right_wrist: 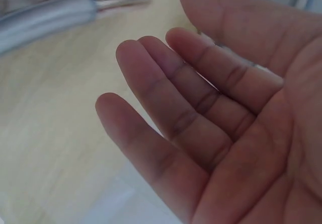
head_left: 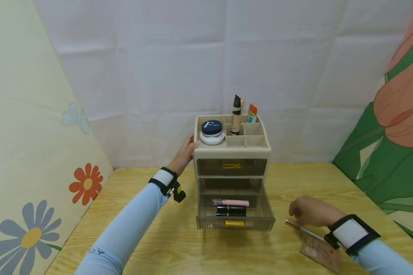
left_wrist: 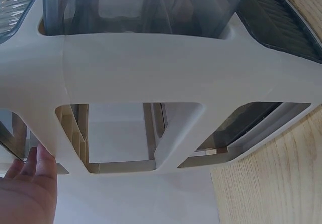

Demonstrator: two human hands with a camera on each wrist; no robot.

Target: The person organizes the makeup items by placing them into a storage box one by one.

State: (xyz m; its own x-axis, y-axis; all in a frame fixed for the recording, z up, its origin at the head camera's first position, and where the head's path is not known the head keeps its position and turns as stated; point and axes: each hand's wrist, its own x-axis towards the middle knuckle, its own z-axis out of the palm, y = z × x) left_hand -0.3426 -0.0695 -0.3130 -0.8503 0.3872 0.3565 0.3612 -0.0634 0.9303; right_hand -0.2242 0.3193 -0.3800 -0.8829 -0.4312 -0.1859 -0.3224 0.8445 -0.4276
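Observation:
A beige makeup organizer [head_left: 232, 152] with smoky clear drawers stands on the table. My left hand [head_left: 185, 152] holds the upper left side wall, its thumb by the top rim; in the left wrist view its fingers lie against the frame. The lower drawer [head_left: 268, 214] is pulled out and contains a pink tube [head_left: 231, 203] and black tubes [head_left: 231, 210]. My right hand [head_left: 314, 212] hovers over the table at right, fingers loosely bent and holding nothing. Near it lies a slim silver stick [right_wrist: 55, 17] with a gold-coloured end, beside a flat pinkish patterned item [head_left: 318, 252], partly hidden by the wrist.
On top of the organizer, a navy-lidded round jar [head_left: 211, 127] sits on a white round case [head_left: 212, 139]. A black-capped beige tube [head_left: 236, 116] and a small orange-topped tube [head_left: 252, 112] stand in its compartments. The upper drawer [head_left: 211, 167] is closed. White cloth [head_left: 158, 76] hangs behind.

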